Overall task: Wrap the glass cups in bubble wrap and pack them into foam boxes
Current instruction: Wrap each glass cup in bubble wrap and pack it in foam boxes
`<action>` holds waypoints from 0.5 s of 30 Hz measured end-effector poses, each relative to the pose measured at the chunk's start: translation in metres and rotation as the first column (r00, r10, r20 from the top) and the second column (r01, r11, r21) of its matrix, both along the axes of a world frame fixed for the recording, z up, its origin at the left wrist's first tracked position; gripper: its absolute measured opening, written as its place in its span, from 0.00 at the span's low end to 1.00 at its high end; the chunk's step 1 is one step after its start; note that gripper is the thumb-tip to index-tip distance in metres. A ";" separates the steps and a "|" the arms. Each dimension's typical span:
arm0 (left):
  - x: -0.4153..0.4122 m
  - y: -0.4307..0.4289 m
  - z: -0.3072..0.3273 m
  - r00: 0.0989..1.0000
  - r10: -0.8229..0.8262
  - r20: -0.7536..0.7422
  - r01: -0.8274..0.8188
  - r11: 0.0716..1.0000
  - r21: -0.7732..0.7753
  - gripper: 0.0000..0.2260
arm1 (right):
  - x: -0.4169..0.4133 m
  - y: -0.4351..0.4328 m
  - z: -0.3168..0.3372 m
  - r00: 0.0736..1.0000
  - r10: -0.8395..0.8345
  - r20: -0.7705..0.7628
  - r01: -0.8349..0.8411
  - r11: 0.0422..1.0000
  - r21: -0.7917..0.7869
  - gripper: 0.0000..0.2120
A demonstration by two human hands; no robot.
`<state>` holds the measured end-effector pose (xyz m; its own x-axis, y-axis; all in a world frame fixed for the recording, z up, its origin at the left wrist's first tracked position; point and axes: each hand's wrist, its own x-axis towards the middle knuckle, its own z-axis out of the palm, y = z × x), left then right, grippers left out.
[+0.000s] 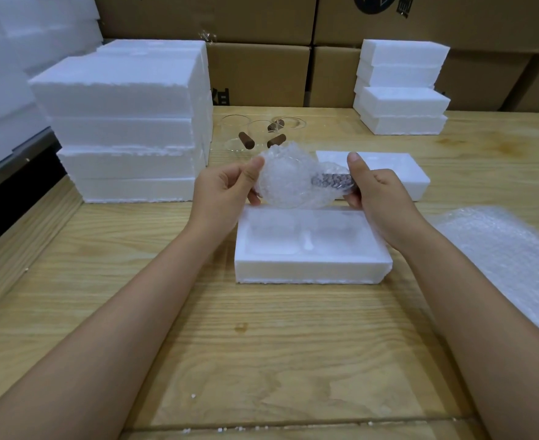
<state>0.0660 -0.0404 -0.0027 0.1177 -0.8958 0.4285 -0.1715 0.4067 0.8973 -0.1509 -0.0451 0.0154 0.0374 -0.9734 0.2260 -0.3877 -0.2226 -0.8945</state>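
A glass cup wrapped in bubble wrap (288, 182) hangs just above the far edge of an open foam box (312, 271) with two moulded hollows. My left hand (226, 188) pinches the wrapped bowl end. My right hand (376, 192) grips the wrapped brown handle end. Behind them, several bare glass cups with brown handles (255, 136) stand on the wooden table (261, 360). A foam lid (395, 173) lies behind my right hand.
Tall stacks of foam boxes (128, 122) stand at the left, and a smaller stack (401, 87) at the back right. A sheet of bubble wrap (509, 258) lies at the right. Cardboard cartons (261, 71) line the back.
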 end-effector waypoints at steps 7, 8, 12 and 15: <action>0.000 0.002 -0.001 0.999 0.026 0.019 -0.026 1.000 0.003 0.20 | -0.001 -0.003 -0.001 1.000 0.006 -0.010 -0.006 1.000 0.024 0.28; 0.001 0.002 0.000 0.999 0.019 0.030 -0.019 1.000 -0.003 0.18 | -0.001 -0.004 -0.002 1.000 0.001 0.001 -0.001 1.000 0.021 0.27; 0.005 0.004 0.007 0.993 -0.102 -0.060 0.103 0.995 0.010 0.07 | -0.005 -0.006 -0.002 0.997 0.033 0.070 -0.034 0.999 0.014 0.23; 0.018 0.003 0.008 0.949 -0.281 -0.141 0.292 0.954 0.063 0.15 | -0.007 -0.001 0.001 0.975 0.166 0.150 -0.170 0.985 0.013 0.24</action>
